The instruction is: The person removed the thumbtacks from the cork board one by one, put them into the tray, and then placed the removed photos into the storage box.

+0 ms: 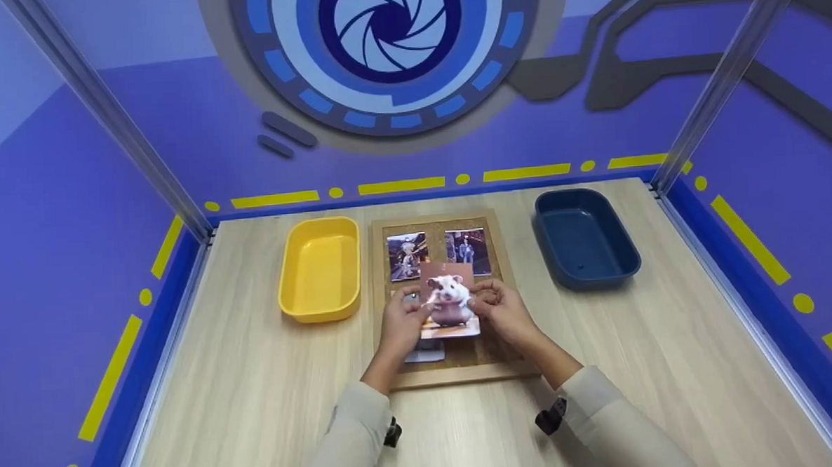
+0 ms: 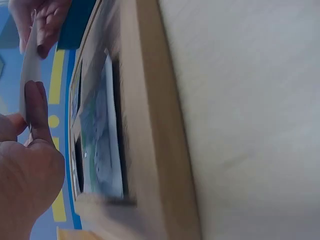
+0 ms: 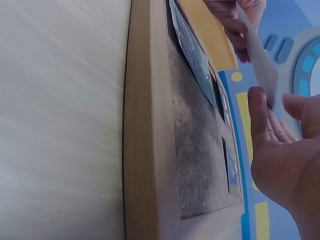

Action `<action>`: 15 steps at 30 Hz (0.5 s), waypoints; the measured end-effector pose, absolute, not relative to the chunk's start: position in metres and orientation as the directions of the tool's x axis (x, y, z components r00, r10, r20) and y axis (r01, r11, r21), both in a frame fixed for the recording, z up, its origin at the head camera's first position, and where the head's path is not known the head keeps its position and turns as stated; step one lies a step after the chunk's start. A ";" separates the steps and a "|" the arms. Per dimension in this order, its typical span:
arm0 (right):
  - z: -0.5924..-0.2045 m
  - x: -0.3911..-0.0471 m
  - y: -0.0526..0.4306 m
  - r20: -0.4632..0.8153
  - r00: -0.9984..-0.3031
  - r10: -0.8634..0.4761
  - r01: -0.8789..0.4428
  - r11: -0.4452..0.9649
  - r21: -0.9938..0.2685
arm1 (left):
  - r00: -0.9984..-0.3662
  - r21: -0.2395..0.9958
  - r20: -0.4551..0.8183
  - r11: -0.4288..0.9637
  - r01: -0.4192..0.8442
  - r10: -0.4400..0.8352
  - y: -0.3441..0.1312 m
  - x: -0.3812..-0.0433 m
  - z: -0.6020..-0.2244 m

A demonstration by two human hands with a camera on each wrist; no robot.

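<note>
Pinching the hamster photo [image 1: 450,309] by both side edges, with left hand [image 1: 400,327] and right hand [image 1: 508,316], above the wood-framed corkboard [image 1: 468,376]! Could buckle under an inward squeeze, or drop crookedly onto the lower-left photo [image 2: 101,150] after uneven release.

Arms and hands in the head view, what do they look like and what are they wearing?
The sleeves are plain beige-grey, with a small black device at each sleeve. The left hand and right hand are bare, without gloves.
</note>
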State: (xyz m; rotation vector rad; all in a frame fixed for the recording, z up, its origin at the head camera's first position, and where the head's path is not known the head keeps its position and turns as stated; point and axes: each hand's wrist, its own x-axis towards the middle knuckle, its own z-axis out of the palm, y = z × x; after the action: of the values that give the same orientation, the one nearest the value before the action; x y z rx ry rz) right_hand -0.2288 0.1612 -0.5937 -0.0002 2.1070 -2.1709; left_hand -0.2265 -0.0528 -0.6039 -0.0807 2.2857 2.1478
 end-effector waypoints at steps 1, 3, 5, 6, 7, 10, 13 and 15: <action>-0.594 -0.229 0.161 -0.078 -0.995 -0.070 0.079 -0.025 -0.997 | -0.999 0.997 -0.043 0.069 -0.045 -0.028 -0.051 -0.226 -0.604; -0.594 -0.230 0.161 -0.078 -0.996 -0.054 0.079 -0.021 -0.997 | -0.999 0.995 -0.046 0.082 -0.048 -0.029 -0.050 -0.226 -0.604; -0.593 -0.230 0.162 -0.079 -0.996 -0.047 0.080 -0.023 -0.997 | -0.998 0.994 -0.050 0.091 -0.054 -0.041 -0.051 -0.227 -0.602; -0.593 -0.230 0.163 -0.080 -0.996 -0.043 0.081 -0.023 -0.996 | -0.997 0.995 -0.056 0.085 -0.060 -0.045 -0.052 -0.227 -0.601; -0.593 -0.231 0.164 -0.079 -0.996 -0.040 0.080 -0.022 -0.997 | -0.997 0.995 -0.064 0.077 -0.068 -0.051 -0.054 -0.228 -0.599; -0.594 -0.232 0.167 -0.070 -0.997 -0.030 0.071 -0.011 -0.997 | -0.993 0.996 -0.072 0.041 -0.076 -0.088 -0.064 -0.230 -0.598; -0.594 -0.234 0.172 -0.065 -0.998 -0.025 0.065 0.000 -0.998 | -0.982 0.995 -0.042 0.080 -0.057 -0.182 -0.079 -0.230 -0.594; -0.594 -0.235 0.174 -0.065 -0.998 -0.020 0.065 0.000 -0.998 | -0.964 0.989 0.025 0.146 -0.014 -0.265 -0.093 -0.230 -0.592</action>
State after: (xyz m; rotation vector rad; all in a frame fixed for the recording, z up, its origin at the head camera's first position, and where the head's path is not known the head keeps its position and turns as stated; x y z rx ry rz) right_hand -0.2346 0.1743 -0.5938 0.0499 2.1779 -2.1795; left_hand -0.2300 -0.0927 -0.5922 -0.3122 2.5156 2.1684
